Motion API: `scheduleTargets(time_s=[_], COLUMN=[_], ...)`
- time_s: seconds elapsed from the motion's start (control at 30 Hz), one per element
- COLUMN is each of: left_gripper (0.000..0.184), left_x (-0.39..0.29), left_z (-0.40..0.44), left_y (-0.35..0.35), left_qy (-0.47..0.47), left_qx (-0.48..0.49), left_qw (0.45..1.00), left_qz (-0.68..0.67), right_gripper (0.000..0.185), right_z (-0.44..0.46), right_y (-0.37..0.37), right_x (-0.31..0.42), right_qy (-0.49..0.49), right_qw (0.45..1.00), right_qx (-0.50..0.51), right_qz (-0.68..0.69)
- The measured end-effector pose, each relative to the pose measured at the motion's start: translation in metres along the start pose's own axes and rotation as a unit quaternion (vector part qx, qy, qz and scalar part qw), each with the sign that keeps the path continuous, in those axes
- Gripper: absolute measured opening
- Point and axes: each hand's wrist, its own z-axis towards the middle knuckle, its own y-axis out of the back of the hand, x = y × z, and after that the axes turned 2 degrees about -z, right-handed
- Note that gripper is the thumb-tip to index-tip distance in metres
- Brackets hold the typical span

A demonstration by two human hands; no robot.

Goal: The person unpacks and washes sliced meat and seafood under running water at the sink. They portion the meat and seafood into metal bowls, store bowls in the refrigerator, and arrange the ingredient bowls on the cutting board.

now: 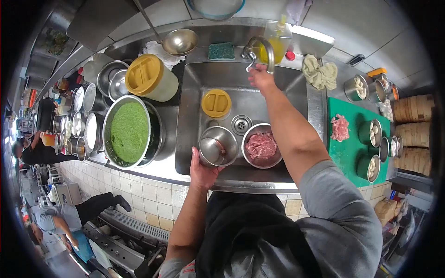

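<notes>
My left hand [203, 170] grips the lower left side of a round steel container [217, 139] in the sink [287, 97]. A little reddish residue shows on the container's inside. My right hand [261, 78] reaches up to the curved steel faucet [267, 46], its fingers curled at the faucet's lever [251, 60]. Beside the container, below my right forearm, stands a steel bowl of raw sliced meat [261, 146]. Behind the container are a yellow lid [216, 103] and the round drain [241, 124].
Left of the sink stand a colander of green purée [127, 132] and a tub with a yellow lid [150, 76]. A green cutting board [345, 153] on the right bears meat and small steel pots. A sponge [221, 51] lies behind the sink. Other people work at far left.
</notes>
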Motion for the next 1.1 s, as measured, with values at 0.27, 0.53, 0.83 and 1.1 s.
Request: scheduleTargets(time_s=[0.27, 0.53, 0.83, 1.1], left_gripper=[0.077, 0.07, 0.091, 0.059], left_x=[-0.011, 0.008, 0.022, 0.017], left_z=[0.024, 0.115, 0.157, 0.149], left_y=[0.011, -0.028, -0.106, -0.088], left_qy=[0.063, 0.09, 0.018, 0.032], left_qx=[-0.037, 0.026, 0.007, -0.054], left_qw=[0.997, 0.995, 0.97, 0.974], left_qz=[0.011, 0.038, 0.244, 0.22], right_gripper=[0.024, 0.047, 0.033, 0.047], right_z=[0.001, -0.078, -0.074, -0.037], right_y=[-0.006, 0.039, 0.092, 0.061], right_x=[0.006, -0.011, -0.002, 0.033], right_qy=[0.176, -0.033, 0.072, 0.204], right_qw=[0.877, 0.978, 0.934, 0.935], right_qx=[-0.113, 0.169, 0.111, 0.084], right_qz=[-0.433, -0.114, -0.332, -0.277])
